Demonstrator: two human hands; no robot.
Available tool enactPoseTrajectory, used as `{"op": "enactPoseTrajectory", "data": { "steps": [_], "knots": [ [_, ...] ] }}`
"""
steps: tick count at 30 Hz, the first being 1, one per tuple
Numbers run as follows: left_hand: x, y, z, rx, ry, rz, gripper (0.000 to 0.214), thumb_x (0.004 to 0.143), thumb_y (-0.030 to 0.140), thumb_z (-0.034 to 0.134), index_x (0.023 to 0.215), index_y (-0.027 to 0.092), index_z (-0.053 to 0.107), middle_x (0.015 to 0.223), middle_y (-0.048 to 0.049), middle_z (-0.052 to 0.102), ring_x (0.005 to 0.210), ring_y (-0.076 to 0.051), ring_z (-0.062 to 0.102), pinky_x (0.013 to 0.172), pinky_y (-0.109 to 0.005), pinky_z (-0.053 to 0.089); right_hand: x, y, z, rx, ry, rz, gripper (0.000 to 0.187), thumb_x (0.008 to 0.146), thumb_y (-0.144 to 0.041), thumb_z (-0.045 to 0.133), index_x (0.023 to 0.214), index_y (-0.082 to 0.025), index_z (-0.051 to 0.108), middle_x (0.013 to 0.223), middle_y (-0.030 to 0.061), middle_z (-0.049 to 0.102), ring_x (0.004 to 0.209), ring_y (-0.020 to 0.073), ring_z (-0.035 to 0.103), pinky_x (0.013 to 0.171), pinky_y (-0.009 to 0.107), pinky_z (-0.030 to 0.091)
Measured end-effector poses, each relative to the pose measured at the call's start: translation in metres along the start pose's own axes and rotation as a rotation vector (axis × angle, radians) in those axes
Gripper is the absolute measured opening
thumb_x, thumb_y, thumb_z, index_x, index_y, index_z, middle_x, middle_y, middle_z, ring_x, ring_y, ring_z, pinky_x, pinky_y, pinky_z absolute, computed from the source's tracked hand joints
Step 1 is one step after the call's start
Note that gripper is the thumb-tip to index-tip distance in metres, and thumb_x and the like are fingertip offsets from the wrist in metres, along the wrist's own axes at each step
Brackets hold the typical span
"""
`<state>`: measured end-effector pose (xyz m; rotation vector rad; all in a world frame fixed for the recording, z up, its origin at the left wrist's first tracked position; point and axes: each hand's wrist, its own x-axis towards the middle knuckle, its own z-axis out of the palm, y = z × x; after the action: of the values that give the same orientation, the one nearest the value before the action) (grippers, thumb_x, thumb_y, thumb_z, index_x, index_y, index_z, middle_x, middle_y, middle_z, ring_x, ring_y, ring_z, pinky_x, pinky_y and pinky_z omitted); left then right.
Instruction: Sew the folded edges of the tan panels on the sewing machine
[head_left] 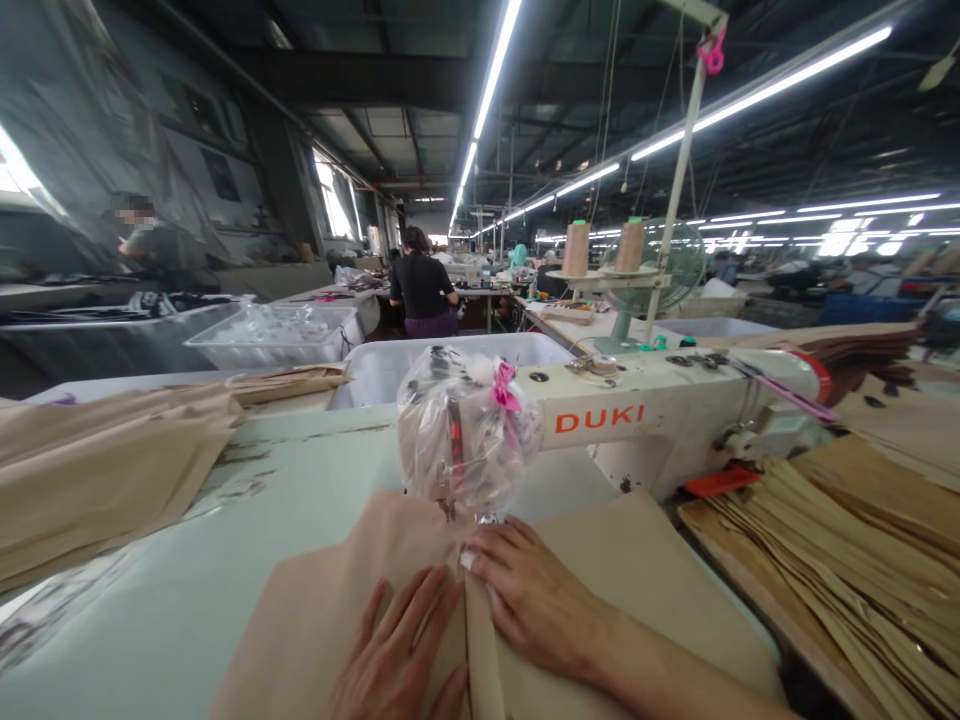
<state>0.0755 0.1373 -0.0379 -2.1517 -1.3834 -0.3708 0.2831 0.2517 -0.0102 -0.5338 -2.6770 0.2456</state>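
Tan fabric [322,610] lies across the bed of a sewing machine [637,420], its upper edge under the needle area. My left hand [401,650] rests flat on the left part of the fabric, fingers spread. Close to the presser foot, my right hand [532,590] lies on the cloth beside a folded seam [484,650], its fingers bent over and pressed together on the fabric. A clear plastic bag [469,440] with a pink tie [505,386] wraps the machine head and partly hides the needle.
Stacked tan pieces [832,590] lie at right, and more cloth [112,470] at left. Purple-handled scissors [784,390] rest on the machine arm. Thread cones [576,250] stand behind it. White bins [277,335] and a seated person [424,285] are farther back.
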Motion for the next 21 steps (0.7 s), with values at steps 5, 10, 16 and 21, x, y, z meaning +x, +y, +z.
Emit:
{"op": "enactPoseTrajectory", "data": {
  "steps": [5, 10, 16, 21],
  "knots": [
    [0.013, -0.017, 0.008, 0.033, -0.012, -0.006, 0.056, 0.091, 0.036, 0.058, 0.143, 0.018, 0.048, 0.14, -0.0094, 0.061, 0.123, -0.027, 0.063, 0.095, -0.044, 0.059, 0.019, 0.016, 0.006, 0.015, -0.026, 0.015, 0.041, 0.096, -0.017, 0.048, 0.136, -0.02, 0.053, 0.143, 0.0072, 0.056, 0.133, 0.0215, 0.049, 0.119, 0.044, 0.029],
    [0.019, -0.029, 0.017, -0.017, -0.015, -0.017, 0.063, 0.091, 0.034, 0.057, 0.15, 0.019, 0.04, 0.144, -0.0098, 0.058, 0.128, -0.027, 0.059, 0.1, -0.044, 0.056, 0.032, 0.026, 0.005, -0.011, -0.009, 0.008, 0.034, 0.093, -0.017, 0.051, 0.125, -0.018, 0.06, 0.132, 0.0094, 0.062, 0.124, 0.0235, 0.054, 0.114, 0.043, 0.036],
    [0.012, -0.026, 0.025, -0.091, -0.042, -0.031, 0.084, 0.091, 0.034, 0.058, 0.161, 0.021, 0.014, 0.15, -0.0104, 0.051, 0.133, -0.028, 0.055, 0.106, -0.046, 0.052, 0.025, 0.022, 0.005, 0.034, -0.025, 0.033, 0.038, 0.094, -0.018, 0.049, 0.132, -0.021, 0.054, 0.132, 0.0075, 0.062, 0.13, 0.022, 0.05, 0.117, 0.043, 0.032],
    [0.012, -0.026, 0.03, -0.063, -0.046, -0.021, 0.084, 0.091, 0.034, 0.057, 0.161, 0.02, 0.013, 0.15, -0.0099, 0.051, 0.133, -0.028, 0.054, 0.106, -0.045, 0.051, 0.026, 0.022, 0.002, 0.047, -0.041, 0.032, 0.039, 0.096, -0.018, 0.049, 0.134, -0.022, 0.053, 0.132, 0.0074, 0.062, 0.13, 0.0217, 0.05, 0.115, 0.042, 0.033]
  ]
}}
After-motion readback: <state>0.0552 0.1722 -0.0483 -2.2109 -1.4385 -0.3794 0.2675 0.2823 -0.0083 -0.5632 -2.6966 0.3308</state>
